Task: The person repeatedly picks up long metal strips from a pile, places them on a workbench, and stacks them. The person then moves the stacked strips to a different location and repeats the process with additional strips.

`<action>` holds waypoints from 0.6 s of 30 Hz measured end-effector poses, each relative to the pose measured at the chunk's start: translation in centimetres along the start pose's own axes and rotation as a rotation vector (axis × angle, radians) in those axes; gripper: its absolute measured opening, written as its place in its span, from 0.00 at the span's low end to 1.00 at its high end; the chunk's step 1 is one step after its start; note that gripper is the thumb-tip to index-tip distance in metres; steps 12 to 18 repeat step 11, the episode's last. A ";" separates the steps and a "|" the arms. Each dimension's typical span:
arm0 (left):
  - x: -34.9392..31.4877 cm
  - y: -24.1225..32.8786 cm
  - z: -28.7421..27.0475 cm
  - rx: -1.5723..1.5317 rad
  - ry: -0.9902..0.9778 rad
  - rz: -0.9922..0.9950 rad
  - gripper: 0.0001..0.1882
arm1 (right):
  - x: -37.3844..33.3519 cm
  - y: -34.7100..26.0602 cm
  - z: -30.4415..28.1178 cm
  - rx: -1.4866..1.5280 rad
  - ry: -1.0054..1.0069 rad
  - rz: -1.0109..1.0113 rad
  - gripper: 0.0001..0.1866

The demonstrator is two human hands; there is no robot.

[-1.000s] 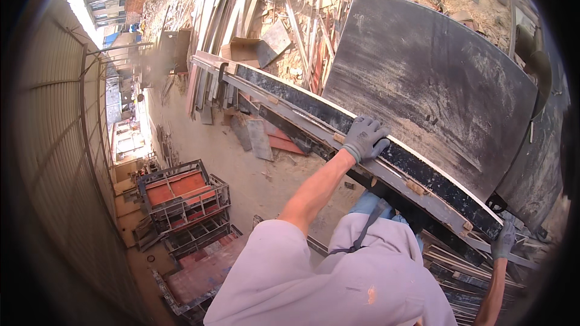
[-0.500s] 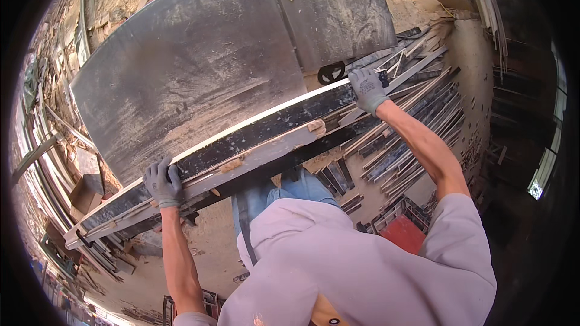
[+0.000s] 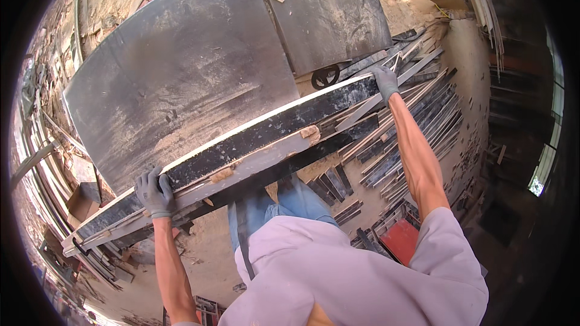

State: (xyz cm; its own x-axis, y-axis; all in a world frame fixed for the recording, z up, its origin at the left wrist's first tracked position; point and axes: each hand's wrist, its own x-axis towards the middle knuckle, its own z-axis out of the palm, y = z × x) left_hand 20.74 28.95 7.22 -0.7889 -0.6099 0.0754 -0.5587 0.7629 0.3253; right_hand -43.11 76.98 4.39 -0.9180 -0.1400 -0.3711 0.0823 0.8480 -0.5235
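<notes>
Barely shifted plank [image 3: 254, 139], lower-left to upper-right, left hand [image 3: 155, 193], right hand [image 3: 385, 82] gripping ends

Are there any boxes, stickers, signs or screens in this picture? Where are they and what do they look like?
Cardboard box: far left, on the ground past the left hand, brown and boxy, partly hidden.
No stickers, signs or screens show; the long black board that the left hand and right hand hold bears no sticker that I can see.
</notes>
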 end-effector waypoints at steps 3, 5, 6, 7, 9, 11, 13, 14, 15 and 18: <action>-0.2 0.2 -0.2 0.003 -0.009 -0.004 0.11 | -0.9 -1.0 1.1 0.015 0.062 -0.092 0.22; 0.1 0.3 -0.2 -0.001 -0.013 -0.001 0.11 | -0.6 -2.1 -0.2 -0.184 -0.083 -0.066 0.22; 0.2 0.3 -0.2 -0.003 -0.012 -0.002 0.11 | -0.3 -3.0 -1.2 -0.368 -0.202 -0.041 0.22; -0.1 0.2 -0.4 0.000 -0.014 -0.012 0.11 | -0.4 -5.4 -1.5 -0.577 -0.250 -0.232 0.23; 0.0 0.5 -0.5 0.001 -0.010 -0.013 0.11 | -1.4 -9.6 -1.6 -0.991 -0.317 -0.613 0.28; -0.1 0.1 -0.6 0.002 -0.023 -0.028 0.12 | -1.8 -8.2 -0.3 -1.033 -0.386 -0.644 0.32; -0.1 0.1 -0.6 0.002 -0.023 -0.028 0.12 | -1.8 -8.2 -0.3 -1.033 -0.386 -0.644 0.32; -0.1 0.1 -0.6 0.002 -0.023 -0.028 0.12 | -1.8 -8.2 -0.3 -1.033 -0.386 -0.644 0.32; -0.1 0.1 -0.6 0.002 -0.023 -0.028 0.12 | -1.8 -8.2 -0.3 -1.033 -0.386 -0.644 0.32; -0.1 0.1 -0.6 0.002 -0.023 -0.028 0.12 | -1.8 -8.2 -0.3 -1.033 -0.386 -0.644 0.32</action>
